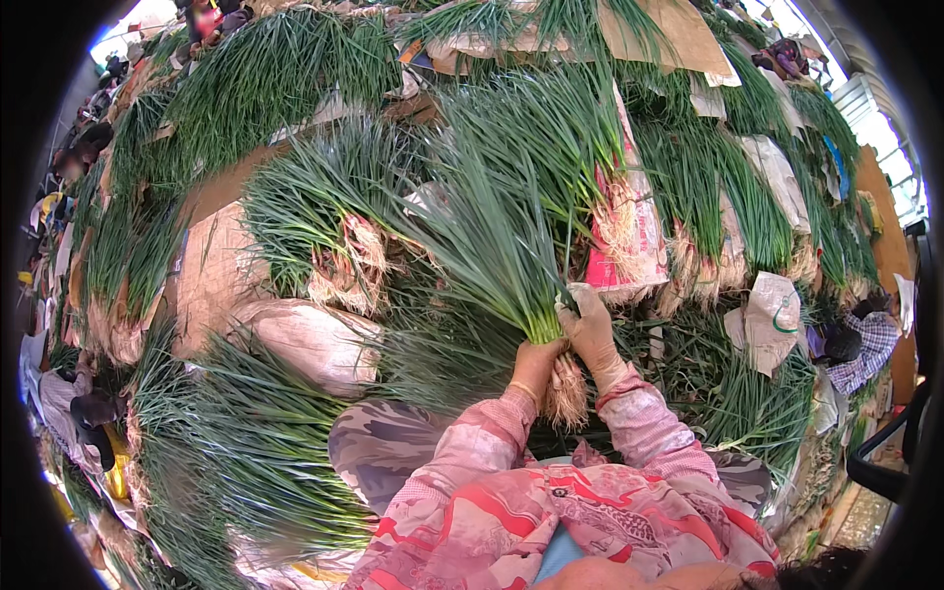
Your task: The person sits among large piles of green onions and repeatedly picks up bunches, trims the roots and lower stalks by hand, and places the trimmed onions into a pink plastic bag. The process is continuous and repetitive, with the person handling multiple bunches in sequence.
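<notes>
A fanned bundle of green onions (509, 258) stands before me, leaves pointing away and pale roots (566, 394) hanging toward my lap. My left hand (537, 363), in a tan glove, is wrapped around the base of its stems. Against the right side of the same stems, my gloved right hand (592, 328) grips with thumb and fingers, just above the left hand. Beyond the right hand, another pile of green onions (546, 140) rests with its roots on a red-and-white printed sack (641, 254).
More rooted onions (346, 251) lie left of centre beside a stuffed white sack (313, 343). A heap of onions (273, 442) is at my left knee; loose leaves (678, 354) cover the ground at right. Other people work at the left (81, 413) and right (866, 343) edges.
</notes>
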The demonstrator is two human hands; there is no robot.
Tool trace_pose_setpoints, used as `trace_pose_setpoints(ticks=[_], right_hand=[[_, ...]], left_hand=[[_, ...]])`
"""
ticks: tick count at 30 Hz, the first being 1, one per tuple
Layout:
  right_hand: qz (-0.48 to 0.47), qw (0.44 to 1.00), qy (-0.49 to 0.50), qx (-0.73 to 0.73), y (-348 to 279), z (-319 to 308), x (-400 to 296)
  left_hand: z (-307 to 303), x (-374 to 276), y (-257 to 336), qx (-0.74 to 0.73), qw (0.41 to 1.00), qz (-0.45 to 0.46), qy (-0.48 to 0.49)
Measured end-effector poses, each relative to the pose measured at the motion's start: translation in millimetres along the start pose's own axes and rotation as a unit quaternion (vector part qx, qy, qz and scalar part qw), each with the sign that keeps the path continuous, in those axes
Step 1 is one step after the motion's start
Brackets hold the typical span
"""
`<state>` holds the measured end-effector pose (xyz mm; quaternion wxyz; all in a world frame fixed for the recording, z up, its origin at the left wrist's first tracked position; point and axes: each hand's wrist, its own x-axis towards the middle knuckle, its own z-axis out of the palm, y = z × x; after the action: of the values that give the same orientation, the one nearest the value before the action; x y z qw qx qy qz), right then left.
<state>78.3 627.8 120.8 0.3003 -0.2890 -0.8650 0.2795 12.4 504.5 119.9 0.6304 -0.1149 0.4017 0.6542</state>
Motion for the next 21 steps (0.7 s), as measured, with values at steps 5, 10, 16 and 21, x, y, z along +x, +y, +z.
trace_pose_setpoints(ticks=[5,10,16,21], right_hand=[[0.244,0.956,-0.084,0.136,-5,-19,2],[0.321,0.706,0.252,0.579,-58,-105,21],[-0.038,0.960,-0.054,-0.271,113,-183,-94],[0.051,0.984,-0.156,-0.067,26,-196,-123]], left_hand=[[-6,13,-15,-0.027,0.996,-0.013,-0.090],[20,-29,16,0.069,0.980,0.064,-0.176],[51,-39,-10,0.242,0.941,0.191,-0.138],[51,-68,-20,0.330,0.900,0.278,-0.068]])
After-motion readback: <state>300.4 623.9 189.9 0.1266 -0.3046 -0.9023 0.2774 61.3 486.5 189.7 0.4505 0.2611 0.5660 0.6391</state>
